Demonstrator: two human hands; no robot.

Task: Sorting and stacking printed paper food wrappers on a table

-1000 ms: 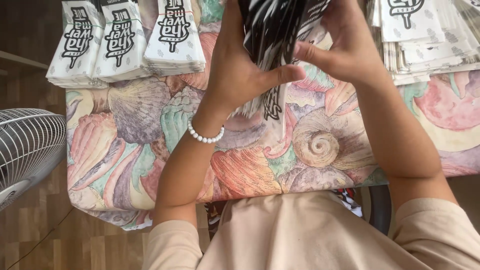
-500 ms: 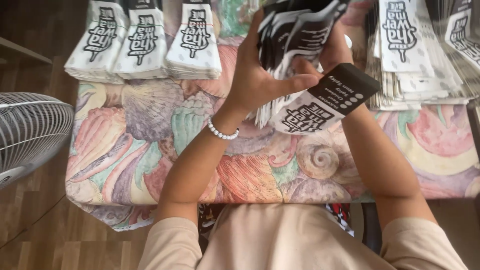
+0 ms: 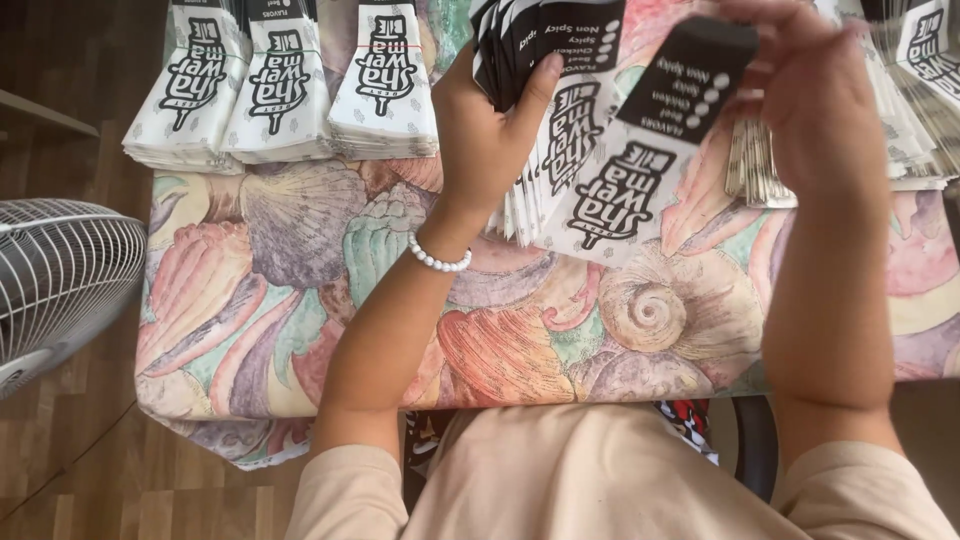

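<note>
My left hand [image 3: 490, 125] is shut on a thick stack of flat paper sleeves [image 3: 545, 90], white with black printed ends, held upright above the table. My right hand [image 3: 810, 95] grips the black top of a single paper sleeve [image 3: 640, 170], drawn a little to the right of the stack and hanging tilted. A white bead bracelet [image 3: 437, 260] circles my left wrist.
The table wears a cloth printed with seashells [image 3: 300, 300]. Three bundles of the same sleeves [image 3: 285, 85] lie at the back left, and more piles [image 3: 910, 110] at the back right. A white fan [image 3: 55, 280] stands by the table's left edge on wooden floor.
My right hand has pulled one sleeve out of the stack and away to the right. The view has shifted so the left bundles sit nearer the middle.
</note>
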